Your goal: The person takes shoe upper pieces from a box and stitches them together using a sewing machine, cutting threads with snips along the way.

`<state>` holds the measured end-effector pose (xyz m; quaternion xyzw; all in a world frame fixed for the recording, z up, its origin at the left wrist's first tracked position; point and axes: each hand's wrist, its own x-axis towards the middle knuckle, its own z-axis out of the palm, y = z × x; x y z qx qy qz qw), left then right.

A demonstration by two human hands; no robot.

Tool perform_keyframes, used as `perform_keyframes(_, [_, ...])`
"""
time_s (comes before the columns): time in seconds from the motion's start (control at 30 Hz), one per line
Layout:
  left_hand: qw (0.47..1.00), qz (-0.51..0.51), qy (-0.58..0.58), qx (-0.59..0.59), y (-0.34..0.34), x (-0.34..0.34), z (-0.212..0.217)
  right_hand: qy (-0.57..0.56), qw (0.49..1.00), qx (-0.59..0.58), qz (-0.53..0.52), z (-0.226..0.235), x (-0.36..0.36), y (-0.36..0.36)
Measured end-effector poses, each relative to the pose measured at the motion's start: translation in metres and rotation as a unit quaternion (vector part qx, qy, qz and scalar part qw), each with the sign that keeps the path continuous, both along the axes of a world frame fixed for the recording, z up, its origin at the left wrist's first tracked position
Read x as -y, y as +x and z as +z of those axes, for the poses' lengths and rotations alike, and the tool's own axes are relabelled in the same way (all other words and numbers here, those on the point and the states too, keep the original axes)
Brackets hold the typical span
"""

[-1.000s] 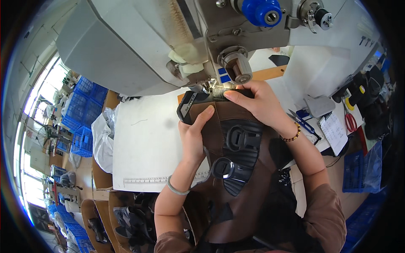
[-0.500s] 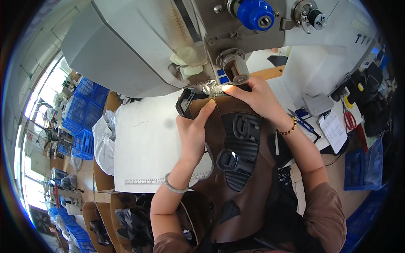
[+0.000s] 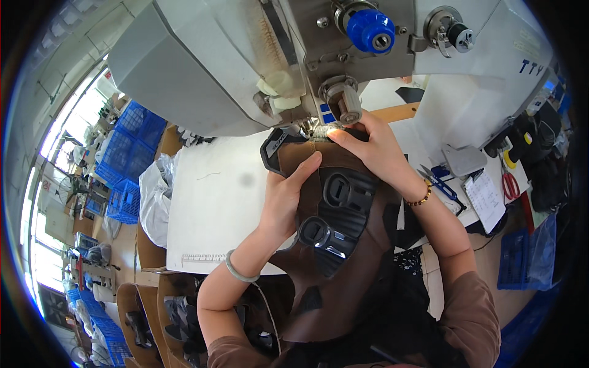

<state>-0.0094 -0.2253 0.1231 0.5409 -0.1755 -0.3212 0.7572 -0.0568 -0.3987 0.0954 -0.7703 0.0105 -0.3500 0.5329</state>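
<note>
A large brown leather-like piece hangs from the sewing machine down toward my lap. On it sits a black ribbed panel with two black buckles. My left hand grips its left edge, thumb on top and fingers hidden beneath. At the upper right edge my right hand pinches it close to the needle area, its thumb near the seam. A black strip with pale lettering sticks out at the upper left corner. The needle itself is hidden behind the machine head.
A white worktable with a ruler strip lies to the left. On the right are blue-handled snips, red-handled scissors and a written sheet. Cardboard boxes hold dark pieces below left; blue crates stand beyond.
The lower part of the brown piece and its buckles have swung left. My left elbow has moved outward to the left. Both hands keep their hold near the machine.
</note>
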Motion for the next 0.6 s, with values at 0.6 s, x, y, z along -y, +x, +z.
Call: perform_keyframes(0.6, [0.997, 0.026, 0.071, 0.029, 0.013, 0.006, 0.009, 0.028, 0.999, 0.026, -0.018, 0.002, -0.003, 0.001])
